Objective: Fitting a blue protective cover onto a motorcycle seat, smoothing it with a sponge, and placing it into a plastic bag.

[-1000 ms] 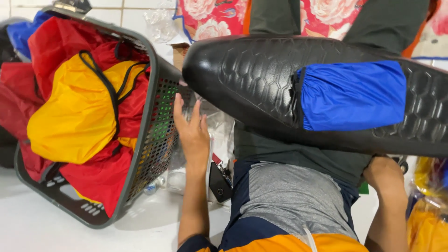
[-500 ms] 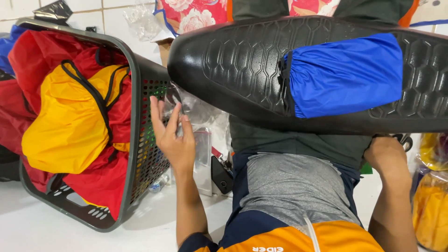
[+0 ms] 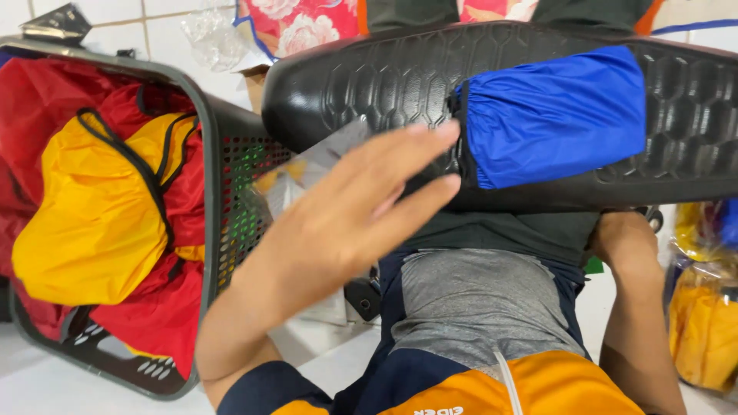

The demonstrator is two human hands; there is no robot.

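Note:
A black board with a raised honeycomb pattern lies across my lap, and a folded blue fabric pouch rests on it. My left hand is lifted in front of the board's left end, fingers stretched out, with a clear plastic bag pinched behind them. My right forearm runs up under the board's right side, so the hand itself is hidden beneath it.
A dark grey plastic laundry basket stands at left, full of yellow fabric and red fabric. Clear bags of yellow items sit at right. Floral cloth and a small cardboard box lie behind the board.
My left hand has come away from the pile beside the basket and risen toward the board, bringing a clear plastic bag with it. The right arm has stayed put.

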